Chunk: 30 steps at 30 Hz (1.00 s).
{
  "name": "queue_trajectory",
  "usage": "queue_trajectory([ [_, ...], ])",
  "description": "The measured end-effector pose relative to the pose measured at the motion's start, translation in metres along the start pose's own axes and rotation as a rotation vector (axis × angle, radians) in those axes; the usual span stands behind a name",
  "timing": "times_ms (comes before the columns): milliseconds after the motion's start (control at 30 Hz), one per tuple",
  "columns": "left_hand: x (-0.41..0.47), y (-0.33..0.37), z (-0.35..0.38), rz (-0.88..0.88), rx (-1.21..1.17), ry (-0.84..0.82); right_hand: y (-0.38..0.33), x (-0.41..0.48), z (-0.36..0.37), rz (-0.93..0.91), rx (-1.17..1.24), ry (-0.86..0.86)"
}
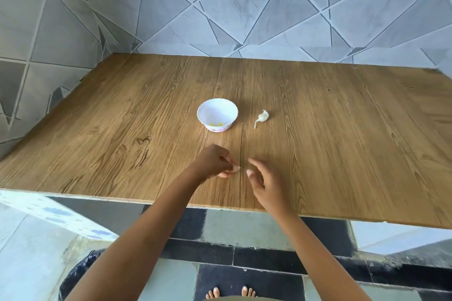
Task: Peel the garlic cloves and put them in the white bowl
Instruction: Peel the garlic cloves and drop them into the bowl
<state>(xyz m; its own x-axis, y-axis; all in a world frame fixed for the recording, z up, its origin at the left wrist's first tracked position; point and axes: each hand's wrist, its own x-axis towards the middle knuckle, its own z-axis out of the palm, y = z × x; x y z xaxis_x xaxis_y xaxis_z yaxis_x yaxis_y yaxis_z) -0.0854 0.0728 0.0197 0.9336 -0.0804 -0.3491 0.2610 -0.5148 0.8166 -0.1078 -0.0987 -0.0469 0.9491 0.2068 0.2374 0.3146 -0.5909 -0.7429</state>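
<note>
Head view: logged white bowl (217,112) standing mid-table (342,144), with pale yellow peeled cloves (215,124) in its bottom. Found garlic remnant (262,117), stalk attached, lying on the wood near the bowl's right side, apart from it. Noted left hand (214,162) low over the near part of the table, fingers curled, tips drawn against thumb; could not make out whether pinching a clove. Noted right hand (265,184) just beside it, not touching, fingers loosely spread.
</note>
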Motion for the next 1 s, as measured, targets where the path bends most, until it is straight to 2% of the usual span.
queue_trajectory([
  [67,-0.008,-0.004,-0.001,0.034,-0.207,-0.006,-0.008,0.001,-0.011,0.081,0.246,-0.108],
  [133,-0.014,-0.009,0.0,0.045,-0.315,-0.005,-0.014,0.005,-0.017,0.162,0.367,-0.177],
  [367,-0.019,-0.013,-0.003,0.056,-0.404,-0.022,-0.033,0.015,-0.015,0.302,0.642,-0.2],
  [533,-0.02,-0.013,-0.001,0.042,-0.449,0.016,-0.032,0.02,-0.01,0.244,0.554,-0.232],
  [767,-0.02,-0.011,0.001,-0.184,-0.742,-0.078,-0.02,0.016,0.002,-0.324,0.078,0.029],
  [833,-0.018,-0.011,-0.001,-0.219,-0.775,-0.098,-0.017,0.018,0.005,-0.396,0.021,0.07],
  [900,-0.017,-0.012,-0.003,-0.198,-0.748,-0.085,-0.016,0.019,0.004,-0.347,0.102,0.023],
  [1000,-0.014,-0.015,-0.002,-0.085,-0.613,-0.035,-0.018,0.022,-0.003,-0.076,0.294,-0.169],
])
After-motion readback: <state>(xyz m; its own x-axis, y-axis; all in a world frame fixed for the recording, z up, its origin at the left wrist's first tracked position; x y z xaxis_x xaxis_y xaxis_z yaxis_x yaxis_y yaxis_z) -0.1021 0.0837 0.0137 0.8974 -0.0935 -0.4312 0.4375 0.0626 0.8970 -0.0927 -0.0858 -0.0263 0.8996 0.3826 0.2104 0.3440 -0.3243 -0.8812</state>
